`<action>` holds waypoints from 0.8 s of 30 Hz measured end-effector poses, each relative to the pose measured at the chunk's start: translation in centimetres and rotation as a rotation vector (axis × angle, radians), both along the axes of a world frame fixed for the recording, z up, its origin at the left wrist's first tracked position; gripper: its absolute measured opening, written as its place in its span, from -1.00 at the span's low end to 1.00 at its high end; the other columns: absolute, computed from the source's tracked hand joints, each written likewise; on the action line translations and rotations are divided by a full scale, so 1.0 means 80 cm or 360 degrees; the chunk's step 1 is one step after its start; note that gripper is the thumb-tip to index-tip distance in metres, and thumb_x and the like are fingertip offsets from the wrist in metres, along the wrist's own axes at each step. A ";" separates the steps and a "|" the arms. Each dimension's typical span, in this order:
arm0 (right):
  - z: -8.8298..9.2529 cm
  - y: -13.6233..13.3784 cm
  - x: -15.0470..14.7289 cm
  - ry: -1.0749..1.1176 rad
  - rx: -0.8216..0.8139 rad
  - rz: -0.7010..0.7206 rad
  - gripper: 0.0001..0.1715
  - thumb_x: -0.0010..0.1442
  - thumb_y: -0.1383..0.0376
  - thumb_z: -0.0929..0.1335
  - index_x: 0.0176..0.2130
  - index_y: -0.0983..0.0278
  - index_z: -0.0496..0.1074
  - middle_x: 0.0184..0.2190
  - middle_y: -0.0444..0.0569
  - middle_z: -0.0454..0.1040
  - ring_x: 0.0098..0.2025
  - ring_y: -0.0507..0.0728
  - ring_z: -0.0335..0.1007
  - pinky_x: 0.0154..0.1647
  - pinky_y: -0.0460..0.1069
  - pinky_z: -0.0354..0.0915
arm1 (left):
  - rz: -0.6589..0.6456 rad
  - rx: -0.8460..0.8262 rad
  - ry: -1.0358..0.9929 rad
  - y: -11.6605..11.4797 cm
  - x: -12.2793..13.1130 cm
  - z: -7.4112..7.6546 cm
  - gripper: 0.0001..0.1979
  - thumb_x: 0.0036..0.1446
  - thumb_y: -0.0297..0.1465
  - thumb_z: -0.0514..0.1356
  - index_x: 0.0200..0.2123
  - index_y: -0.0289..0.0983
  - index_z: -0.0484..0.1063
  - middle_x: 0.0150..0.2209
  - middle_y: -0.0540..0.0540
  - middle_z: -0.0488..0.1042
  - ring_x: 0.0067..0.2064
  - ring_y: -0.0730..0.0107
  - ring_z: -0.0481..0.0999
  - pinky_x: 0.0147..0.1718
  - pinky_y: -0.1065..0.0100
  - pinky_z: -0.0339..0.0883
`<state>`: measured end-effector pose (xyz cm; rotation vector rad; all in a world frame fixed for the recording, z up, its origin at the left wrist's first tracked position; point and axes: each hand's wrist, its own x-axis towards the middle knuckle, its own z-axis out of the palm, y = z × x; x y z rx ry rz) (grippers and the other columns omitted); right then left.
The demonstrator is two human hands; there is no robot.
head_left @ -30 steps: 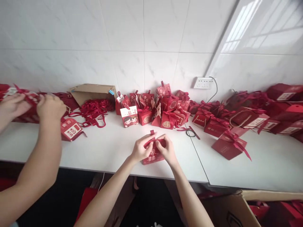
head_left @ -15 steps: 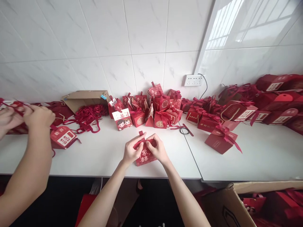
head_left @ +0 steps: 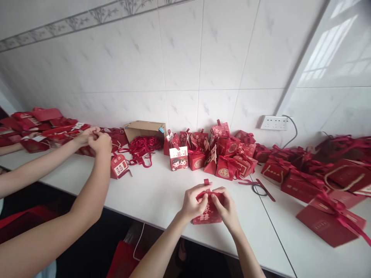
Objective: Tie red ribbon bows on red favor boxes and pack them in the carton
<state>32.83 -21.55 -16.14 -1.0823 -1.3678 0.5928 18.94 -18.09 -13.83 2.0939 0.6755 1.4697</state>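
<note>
A small red gift box point(head_left: 204, 219) with pale printed characters stands upright at the front of the white table. My left hand point(head_left: 193, 203) grips its top edge from the left, thumb on the front face. On the other side my right hand point(head_left: 226, 206) pinches the same top edge, and the two thumbs almost meet. A red ribbon tab point(head_left: 206, 182) sticks up behind the fingers. Whether a ribbon lies under the fingertips is hidden. Nearest beyond the hands is a white-topped box point(head_left: 179, 159) with two cartoon figures.
Several finished-looking red boxes point(head_left: 226, 168) cluster behind my hands. More ribbon-tied boxes point(head_left: 330, 222) stand at right. A black loop point(head_left: 259, 189) lies near the table seam. Left are a cardboard box point(head_left: 145, 125), a ribbon heap point(head_left: 146, 143) and a co-worker's hands point(head_left: 98, 139).
My view has turned left and tilted, so everything sits farther right and lower. Both my hands keep the same hold on the box. More of the co-worker's arms shows.
</note>
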 end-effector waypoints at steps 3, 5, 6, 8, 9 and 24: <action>-0.003 -0.001 0.001 -0.0017 0.0018 -0.0046 -0.74 0.18 0.10 0.31 -0.32 0.25 0.36 -0.38 -0.05 0.43 -0.32 0.10 0.39 -0.28 -0.03 0.34 | 0.0010 0.0010 -0.0073 -0.002 0.003 -0.003 -0.64 0.04 -0.55 0.08 -0.08 -0.32 0.49 -0.10 -0.17 0.55 -0.09 0.29 0.56 -0.08 0.32 0.48; -0.004 -0.001 0.001 -0.0037 0.0023 -0.0089 -0.73 0.17 0.09 0.32 -0.32 0.25 0.37 -0.38 -0.04 0.42 -0.33 0.10 0.39 -0.29 -0.04 0.35 | 0.0012 0.0022 -0.0098 -0.002 0.005 -0.005 -0.64 0.03 -0.56 0.08 -0.09 -0.32 0.49 -0.11 -0.16 0.56 -0.10 0.29 0.56 -0.09 0.32 0.49; -0.004 -0.001 0.000 -0.0049 0.0026 -0.0115 -0.73 0.16 0.09 0.32 -0.33 0.25 0.37 -0.39 -0.04 0.42 -0.33 0.10 0.40 -0.30 -0.04 0.36 | 0.0009 0.0025 -0.0107 -0.002 0.006 -0.005 -0.64 0.03 -0.56 0.09 -0.10 -0.31 0.50 -0.12 -0.16 0.56 -0.11 0.29 0.57 -0.10 0.32 0.49; -0.004 0.000 0.000 -0.0067 0.0044 -0.0172 -0.70 0.15 0.07 0.32 -0.35 0.26 0.37 -0.41 -0.04 0.43 -0.35 0.10 0.40 -0.32 -0.04 0.36 | -0.0001 0.0018 -0.0129 -0.002 0.007 -0.006 -0.64 0.02 -0.57 0.09 -0.10 -0.32 0.50 -0.13 -0.16 0.57 -0.11 0.29 0.57 -0.11 0.33 0.50; -0.004 0.000 0.000 -0.0075 0.0054 -0.0200 -0.69 0.15 0.05 0.32 -0.36 0.26 0.37 -0.42 -0.04 0.43 -0.36 0.10 0.40 -0.34 -0.05 0.36 | -0.0003 0.0013 -0.0142 -0.002 0.008 -0.006 -0.63 0.01 -0.57 0.09 -0.10 -0.32 0.50 -0.13 -0.17 0.57 -0.12 0.29 0.57 -0.12 0.33 0.50; -0.005 0.003 0.006 -0.0123 0.0128 -0.0298 -0.51 0.00 -0.13 0.37 -0.44 0.25 0.41 -0.50 -0.05 0.44 -0.47 0.11 0.40 -0.47 -0.09 0.39 | 0.0059 0.0114 -0.0285 -0.004 0.018 -0.011 -0.58 -0.12 -0.62 0.10 -0.15 -0.37 0.55 -0.19 -0.18 0.59 -0.21 0.28 0.60 -0.16 0.43 0.51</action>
